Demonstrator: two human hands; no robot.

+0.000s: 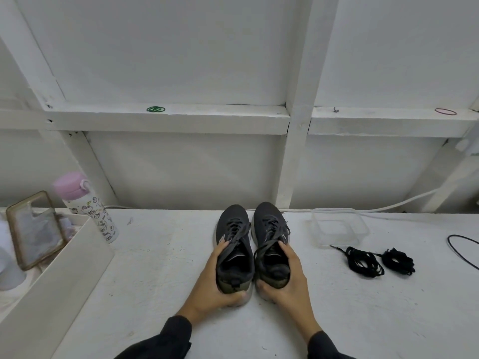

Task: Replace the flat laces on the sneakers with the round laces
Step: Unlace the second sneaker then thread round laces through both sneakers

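Observation:
Two dark grey sneakers stand side by side on the white table, toes pointing away from me, both laced with flat grey laces. My left hand (211,283) grips the heel and outer side of the left sneaker (233,237). My right hand (287,278) grips the heel and outer side of the right sneaker (269,229). Two coiled bundles of black round laces lie on the table to the right: one bundle (364,261) nearer the shoes, the other bundle (399,260) beyond it.
A clear plastic container (339,226) sits behind the lace bundles. A pink-lidded bottle (88,206) and a white tray (64,270) with a phone case (33,229) stand at the left. A black cable (464,251) loops at the right edge. The white wall runs behind the table.

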